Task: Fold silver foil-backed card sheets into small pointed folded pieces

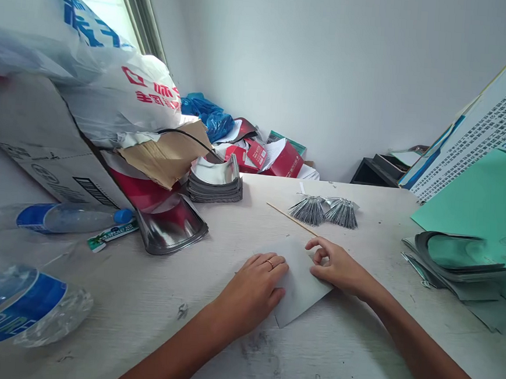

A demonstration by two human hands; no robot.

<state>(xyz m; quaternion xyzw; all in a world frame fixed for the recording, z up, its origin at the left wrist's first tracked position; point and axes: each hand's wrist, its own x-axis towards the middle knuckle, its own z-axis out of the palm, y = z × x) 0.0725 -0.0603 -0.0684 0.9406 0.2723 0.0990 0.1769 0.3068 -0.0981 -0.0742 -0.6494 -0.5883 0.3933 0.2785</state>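
Note:
A pale grey-white sheet (pixel 300 292) lies on the table in front of me, one corner pointing towards me. My left hand (pixel 257 289) rests on its left part, palm down, with fingers laid flat and a ring on one of them. At the sheet's right edge, my right hand (pixel 332 264) has its fingers bent and thumb drawn in, pinching the edge; the exact contact is partly hidden. A thin wooden stick (pixel 292 219) reaches from beyond the sheet to beside my right fingers. Past it sit two fanned bundles of thin metallic strips (pixel 307 210).
Curved grey sheets (pixel 215 188) are stacked at back left, near a shiny curved piece (pixel 171 230). Plastic bottles (pixel 75 219), a cardboard box (pixel 51 138) and bags (pixel 124 97) crowd the left. More curved sheets (pixel 461 264) lie right, beside a green board (pixel 488 202).

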